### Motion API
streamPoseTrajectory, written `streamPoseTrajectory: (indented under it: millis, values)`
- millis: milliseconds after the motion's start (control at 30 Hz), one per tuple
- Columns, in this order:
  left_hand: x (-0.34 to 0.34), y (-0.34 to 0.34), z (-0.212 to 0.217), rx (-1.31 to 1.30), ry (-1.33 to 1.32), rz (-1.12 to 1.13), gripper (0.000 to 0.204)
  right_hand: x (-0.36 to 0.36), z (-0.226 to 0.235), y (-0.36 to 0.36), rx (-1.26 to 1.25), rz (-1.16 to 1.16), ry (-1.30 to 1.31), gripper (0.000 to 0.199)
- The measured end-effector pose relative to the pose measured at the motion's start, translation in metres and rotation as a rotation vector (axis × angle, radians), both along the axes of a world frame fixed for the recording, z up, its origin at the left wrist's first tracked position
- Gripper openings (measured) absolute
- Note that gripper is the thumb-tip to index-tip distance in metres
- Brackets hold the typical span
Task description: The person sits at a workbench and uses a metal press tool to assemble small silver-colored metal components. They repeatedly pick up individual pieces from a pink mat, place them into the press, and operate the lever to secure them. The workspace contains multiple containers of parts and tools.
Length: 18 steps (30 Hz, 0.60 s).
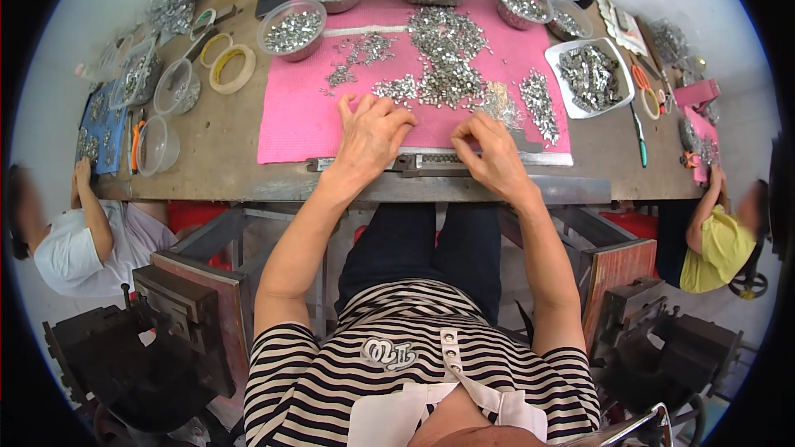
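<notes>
My left hand (370, 139) rests over the pink mat (298, 116), its fingers bent and spread at the near edge of the small silver metal pieces (396, 88). I see nothing held in it. My right hand (492, 154) is curled, thumb and forefinger brought together above the right part of a slotted metal bar (431, 162). Whatever those fingertips pinch, if anything, is too small to make out. The bar lies along the mat's near edge, between and below both hands. A big heap of metal pieces (447, 58) spreads beyond them, with a smaller pile (540, 108) to the right.
Tubs of metal pieces (294, 31) stand along the back. A white tray (567, 108) of parts is at right, near orange-handled scissors (644, 83) and a green-handled tool (642, 142). Tape rolls (233, 70) lie left. Co-workers sit at both sides (74, 240), (719, 240).
</notes>
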<state>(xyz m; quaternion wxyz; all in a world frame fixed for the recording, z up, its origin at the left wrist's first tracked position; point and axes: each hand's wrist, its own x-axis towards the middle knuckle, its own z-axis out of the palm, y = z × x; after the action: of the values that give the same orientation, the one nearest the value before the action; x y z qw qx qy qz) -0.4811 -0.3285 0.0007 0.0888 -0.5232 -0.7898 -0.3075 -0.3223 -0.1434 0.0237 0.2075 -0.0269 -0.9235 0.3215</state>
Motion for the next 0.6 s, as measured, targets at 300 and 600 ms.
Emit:
streamPoseTrajectory:
  millis: [300,600]
  values:
    - [0.009,0.003,0.005,0.008,0.025,0.058,0.007,0.023,-0.007,-0.014,0.184,0.006,0.111,0.014]
    - [0.058,0.017,0.004,0.179,-0.139,-0.15,0.007,0.045,-0.026,-0.004,-0.003,-0.306,0.29,0.014]
